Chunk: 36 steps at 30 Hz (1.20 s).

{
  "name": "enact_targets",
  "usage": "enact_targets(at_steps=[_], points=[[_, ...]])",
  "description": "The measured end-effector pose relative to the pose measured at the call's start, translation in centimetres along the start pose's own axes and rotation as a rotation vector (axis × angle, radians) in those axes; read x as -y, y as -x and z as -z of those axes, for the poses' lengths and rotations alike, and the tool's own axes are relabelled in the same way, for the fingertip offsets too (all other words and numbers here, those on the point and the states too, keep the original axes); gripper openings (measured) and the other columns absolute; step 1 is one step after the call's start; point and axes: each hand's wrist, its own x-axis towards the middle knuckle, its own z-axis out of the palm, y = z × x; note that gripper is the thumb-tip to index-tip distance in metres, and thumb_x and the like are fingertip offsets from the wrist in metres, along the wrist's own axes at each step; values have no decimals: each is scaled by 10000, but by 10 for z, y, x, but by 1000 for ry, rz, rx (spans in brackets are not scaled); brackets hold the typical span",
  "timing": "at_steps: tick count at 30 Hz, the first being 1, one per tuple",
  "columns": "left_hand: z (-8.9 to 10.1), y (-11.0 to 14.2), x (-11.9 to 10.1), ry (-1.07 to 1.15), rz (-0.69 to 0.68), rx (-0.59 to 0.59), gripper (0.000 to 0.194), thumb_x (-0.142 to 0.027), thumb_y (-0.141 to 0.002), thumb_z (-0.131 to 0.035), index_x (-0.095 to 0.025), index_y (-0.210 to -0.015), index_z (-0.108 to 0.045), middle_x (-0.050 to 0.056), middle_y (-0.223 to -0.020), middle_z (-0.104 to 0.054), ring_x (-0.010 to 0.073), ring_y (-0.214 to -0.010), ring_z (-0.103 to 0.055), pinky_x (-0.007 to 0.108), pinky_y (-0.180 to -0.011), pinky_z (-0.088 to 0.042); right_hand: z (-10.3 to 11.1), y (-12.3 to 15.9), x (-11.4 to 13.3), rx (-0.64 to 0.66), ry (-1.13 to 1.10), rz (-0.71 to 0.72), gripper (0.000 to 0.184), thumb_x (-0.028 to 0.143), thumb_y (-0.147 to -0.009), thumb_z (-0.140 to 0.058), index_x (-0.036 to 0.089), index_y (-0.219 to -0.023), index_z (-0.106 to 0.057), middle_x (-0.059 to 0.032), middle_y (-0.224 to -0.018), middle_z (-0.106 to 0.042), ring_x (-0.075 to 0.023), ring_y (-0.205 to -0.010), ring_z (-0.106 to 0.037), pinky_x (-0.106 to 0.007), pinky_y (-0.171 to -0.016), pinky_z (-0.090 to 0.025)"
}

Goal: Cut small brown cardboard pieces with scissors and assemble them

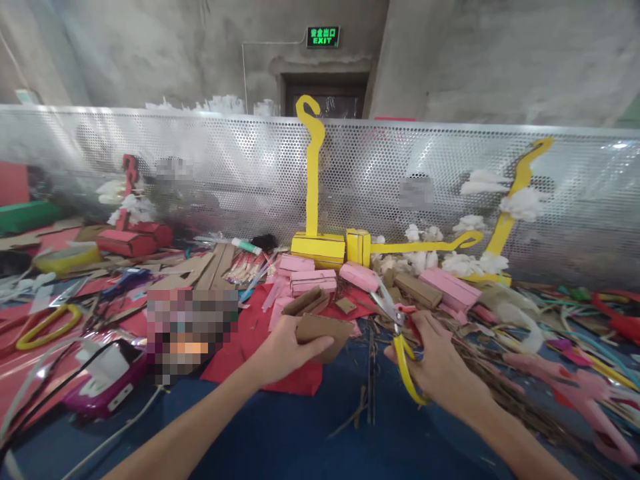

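Observation:
My left hand (283, 353) is closed on a flat piece of brown cardboard (327, 333), thumb on its near face. In my right hand (440, 363) is a pair of scissors (403, 357) with yellow handle loops, its metal blades pointing up and away toward the pink boxes. The blades are apart from the cardboard. Just beyond the left hand lies a folded brown cardboard piece (306, 301). A red sheet (250, 340) is spread beneath the left hand, and thin cardboard strips (371, 373) lie on the blue table between the hands.
Small pink boxes (313, 281) sit ahead, with a yellow hook-shaped stand (313, 173) behind them. A perforated metal panel (240, 167) closes off the back. At left are a purple power strip (107, 390) and yellow-handled scissors (50, 327); at right, a pink glue gun (575, 387) among scraps.

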Motion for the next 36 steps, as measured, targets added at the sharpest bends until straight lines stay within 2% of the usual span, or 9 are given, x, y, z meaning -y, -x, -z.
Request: enact_targets(at_steps=[3,7,10,15,20,27,33,36], points=[[1,-1,2,7,18,19,588,-304,-764,-849,-207,-1321,-687,151,-1497,-575,352,-1490,-404,507,-1220,-359,3,1,4,69,-85,1,264,366,-895,-609,222,-1104,-537,-93,-1007,-662,-283,-889,-644,-395,-783,-518],[4,-3,0,42,17,21,516,-332,-808,-819,-206,-1294,-699,143,-1536,-538,349,-1482,-415,505,-1201,-381,4,1,6,93,-65,52,401,324,-829,-696,219,-1192,-562,-125,-1176,-663,-315,-1054,-646,-397,-851,-520],[4,-3,-3,92,58,17,460,-361,-813,-814,-178,-1227,-734,146,-1489,-587,362,-1439,-471,502,-1164,-435,1,2,8,124,-77,68,395,319,-806,-723,217,-1163,-586,-118,-1157,-672,-312,-1047,-651,-409,-864,-524],[3,-2,-4,206,157,-62,503,-377,-787,-841,-172,-1226,-708,135,-1385,-677,332,-1261,-647,448,-1054,-542,0,3,15,170,-94,35,387,394,-814,-759,206,-1123,-622,-112,-1113,-700,-299,-987,-671,-406,-829,-538],[3,1,-4,267,225,-97,539,-381,-778,-854,-180,-1246,-678,133,-1365,-691,320,-1215,-679,403,-993,-579,-1,4,18,175,-84,34,425,448,-807,-777,198,-1121,-637,-128,-1139,-703,-316,-1010,-672,-397,-801,-541],[4,1,-3,273,242,-84,531,-412,-812,-824,-169,-1259,-671,127,-1308,-723,305,-1206,-681,366,-969,-575,-3,4,15,199,-96,17,395,493,-861,-721,193,-1094,-611,-87,-1013,-691,-264,-854,-646,-367,-723,-496],[4,0,-1,280,324,-151,576,-454,-761,-852,-150,-1219,-678,148,-1245,-747,311,-1119,-720,356,-881,-591,-7,4,10,187,-79,20,300,478,-884,-691,201,-906,-579,-13,-779,-629,-194,-658,-553,-306,-595,-398],[4,0,1,294,344,-182,615,-474,-741,-859,-155,-1231,-669,144,-1221,-757,309,-1082,-733,364,-865,-592,-8,4,9,177,-85,16,289,462,-882,-690,208,-849,-557,8,-721,-597,-178,-621,-526,-287,-561,-362]])
